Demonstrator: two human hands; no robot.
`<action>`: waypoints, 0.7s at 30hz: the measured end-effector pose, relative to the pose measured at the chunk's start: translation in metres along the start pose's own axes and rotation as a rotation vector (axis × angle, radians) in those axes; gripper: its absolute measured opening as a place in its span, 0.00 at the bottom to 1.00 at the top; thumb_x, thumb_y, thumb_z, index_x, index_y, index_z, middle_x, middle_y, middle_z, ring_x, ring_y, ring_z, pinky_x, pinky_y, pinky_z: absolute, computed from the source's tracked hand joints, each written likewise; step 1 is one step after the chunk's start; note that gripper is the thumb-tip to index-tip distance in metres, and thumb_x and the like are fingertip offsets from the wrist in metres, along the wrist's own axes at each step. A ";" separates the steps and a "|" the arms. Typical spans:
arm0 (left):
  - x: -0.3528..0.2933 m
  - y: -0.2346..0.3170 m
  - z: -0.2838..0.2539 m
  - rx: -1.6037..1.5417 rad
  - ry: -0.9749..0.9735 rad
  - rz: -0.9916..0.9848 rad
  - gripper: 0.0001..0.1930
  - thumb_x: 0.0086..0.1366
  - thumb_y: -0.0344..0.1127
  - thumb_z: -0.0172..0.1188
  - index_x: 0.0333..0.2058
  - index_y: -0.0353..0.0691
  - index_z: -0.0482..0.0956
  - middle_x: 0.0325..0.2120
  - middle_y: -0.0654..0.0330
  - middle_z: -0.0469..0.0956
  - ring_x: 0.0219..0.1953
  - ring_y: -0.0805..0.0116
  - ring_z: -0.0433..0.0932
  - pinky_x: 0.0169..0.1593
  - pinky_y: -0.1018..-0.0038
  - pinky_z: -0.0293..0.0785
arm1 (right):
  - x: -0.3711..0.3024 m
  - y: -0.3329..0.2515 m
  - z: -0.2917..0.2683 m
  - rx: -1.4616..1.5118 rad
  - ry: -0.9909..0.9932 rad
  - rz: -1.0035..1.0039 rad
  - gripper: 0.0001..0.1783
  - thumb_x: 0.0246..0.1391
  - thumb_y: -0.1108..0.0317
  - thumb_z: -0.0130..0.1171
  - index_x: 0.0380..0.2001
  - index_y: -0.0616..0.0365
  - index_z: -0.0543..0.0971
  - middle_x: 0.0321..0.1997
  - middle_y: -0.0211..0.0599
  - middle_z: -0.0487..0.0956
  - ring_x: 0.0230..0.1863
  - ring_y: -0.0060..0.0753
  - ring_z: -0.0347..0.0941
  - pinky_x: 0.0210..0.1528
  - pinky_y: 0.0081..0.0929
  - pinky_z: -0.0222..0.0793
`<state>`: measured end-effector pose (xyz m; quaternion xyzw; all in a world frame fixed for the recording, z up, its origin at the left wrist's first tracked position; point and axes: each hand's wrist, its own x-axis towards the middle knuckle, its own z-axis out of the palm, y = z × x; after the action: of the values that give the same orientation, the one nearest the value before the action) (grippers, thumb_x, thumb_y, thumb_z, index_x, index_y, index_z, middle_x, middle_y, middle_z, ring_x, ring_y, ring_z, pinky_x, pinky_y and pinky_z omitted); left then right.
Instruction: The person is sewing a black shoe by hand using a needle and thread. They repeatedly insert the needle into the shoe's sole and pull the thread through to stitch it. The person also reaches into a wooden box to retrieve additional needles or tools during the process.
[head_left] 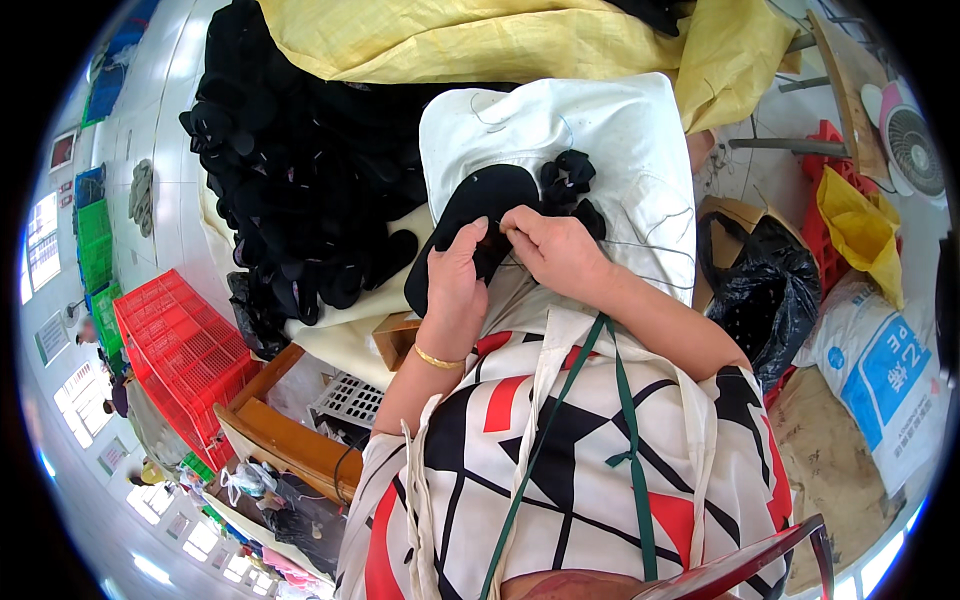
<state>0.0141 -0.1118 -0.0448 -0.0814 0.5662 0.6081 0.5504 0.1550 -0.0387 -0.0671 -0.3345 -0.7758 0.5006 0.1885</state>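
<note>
A black slipper (pixel 478 205) lies tilted over the white cloth (pixel 630 150) in front of me. My left hand (pixel 457 275) grips its near side, thumb on top. The fingers of my right hand (pixel 555 248) are pinched together at the slipper's inner edge; whatever is between them is too small to make out. Beyond my right hand, small black fabric pieces (pixel 568 180) that look gathered or knotted rest on the cloth. Thin dark threads (pixel 650 245) trail over the cloth to the right.
A large heap of black slippers (pixel 310 160) fills the left of the table. Yellow sheeting (pixel 420 45) covers the far side. An open wooden drawer (pixel 290 430) and red crate (pixel 185 360) stand left; a black plastic bag (pixel 770 290), white sack (pixel 880 370) and fan (pixel 912 140) right.
</note>
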 end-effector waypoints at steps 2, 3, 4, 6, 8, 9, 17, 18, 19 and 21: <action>0.002 0.001 -0.002 -0.008 0.012 -0.033 0.08 0.59 0.26 0.64 0.39 0.36 0.81 0.35 0.63 0.81 0.37 0.71 0.79 0.44 0.74 0.76 | 0.000 0.002 0.005 -0.050 0.033 -0.021 0.05 0.60 0.67 0.53 0.37 0.54 0.72 0.22 0.44 0.78 0.25 0.50 0.77 0.26 0.44 0.72; 0.003 0.002 -0.002 -0.013 0.016 -0.046 0.08 0.59 0.26 0.64 0.38 0.36 0.81 0.34 0.63 0.81 0.36 0.71 0.79 0.44 0.74 0.76 | 0.000 0.004 0.010 -0.079 0.065 -0.047 0.05 0.60 0.67 0.53 0.37 0.55 0.72 0.22 0.44 0.78 0.24 0.50 0.77 0.26 0.44 0.71; 0.005 0.002 -0.004 -0.018 0.006 -0.046 0.08 0.59 0.26 0.64 0.39 0.36 0.81 0.34 0.63 0.81 0.36 0.71 0.79 0.43 0.75 0.76 | 0.001 0.006 0.014 -0.108 0.096 -0.074 0.05 0.60 0.68 0.53 0.37 0.55 0.71 0.22 0.44 0.78 0.24 0.50 0.77 0.25 0.44 0.71; 0.009 0.001 -0.008 -0.026 -0.014 -0.045 0.09 0.59 0.26 0.64 0.39 0.36 0.82 0.34 0.64 0.81 0.35 0.71 0.79 0.43 0.75 0.76 | 0.001 0.007 0.019 -0.147 0.113 -0.082 0.06 0.60 0.69 0.54 0.37 0.56 0.70 0.22 0.44 0.78 0.23 0.50 0.77 0.26 0.44 0.71; 0.006 0.002 -0.005 -0.030 -0.015 -0.028 0.09 0.59 0.26 0.64 0.40 0.36 0.82 0.34 0.63 0.82 0.36 0.71 0.80 0.43 0.75 0.76 | 0.002 0.005 0.021 -0.158 0.109 -0.066 0.07 0.59 0.70 0.55 0.38 0.57 0.68 0.23 0.45 0.78 0.24 0.49 0.77 0.26 0.43 0.71; 0.005 0.002 -0.003 -0.031 -0.017 -0.022 0.10 0.59 0.26 0.64 0.40 0.36 0.82 0.34 0.63 0.82 0.37 0.71 0.80 0.43 0.74 0.76 | 0.001 0.003 0.020 -0.151 0.098 -0.045 0.08 0.59 0.70 0.55 0.39 0.57 0.68 0.24 0.46 0.78 0.24 0.49 0.77 0.26 0.41 0.71; 0.000 -0.010 -0.003 0.034 -0.064 0.053 0.12 0.61 0.26 0.62 0.44 0.35 0.80 0.36 0.62 0.81 0.39 0.71 0.80 0.45 0.74 0.76 | 0.027 -0.015 -0.008 0.069 -0.028 0.103 0.08 0.57 0.71 0.54 0.40 0.59 0.71 0.24 0.48 0.76 0.28 0.52 0.76 0.31 0.41 0.72; -0.002 -0.009 -0.001 0.058 -0.073 0.068 0.11 0.61 0.27 0.62 0.43 0.36 0.80 0.35 0.62 0.81 0.38 0.72 0.79 0.44 0.75 0.75 | 0.031 -0.017 -0.017 -0.015 -0.060 0.091 0.08 0.57 0.70 0.54 0.39 0.59 0.72 0.25 0.47 0.76 0.29 0.52 0.77 0.32 0.41 0.72; -0.006 -0.008 0.000 0.086 -0.087 0.094 0.11 0.61 0.27 0.62 0.43 0.36 0.80 0.36 0.62 0.80 0.39 0.72 0.79 0.46 0.75 0.74 | 0.033 -0.019 -0.023 -0.100 -0.091 0.080 0.07 0.57 0.69 0.55 0.38 0.58 0.73 0.27 0.46 0.77 0.30 0.52 0.77 0.33 0.41 0.72; -0.004 -0.012 -0.003 0.056 -0.126 0.100 0.14 0.61 0.25 0.60 0.46 0.34 0.79 0.39 0.60 0.81 0.42 0.71 0.79 0.49 0.74 0.74 | 0.033 -0.021 -0.024 -0.162 -0.062 -0.001 0.07 0.57 0.67 0.57 0.36 0.57 0.75 0.32 0.43 0.77 0.33 0.50 0.77 0.35 0.40 0.72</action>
<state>0.0228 -0.1197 -0.0499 0.0008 0.5505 0.6228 0.5559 0.1398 -0.0054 -0.0390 -0.3326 -0.8195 0.4461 0.1370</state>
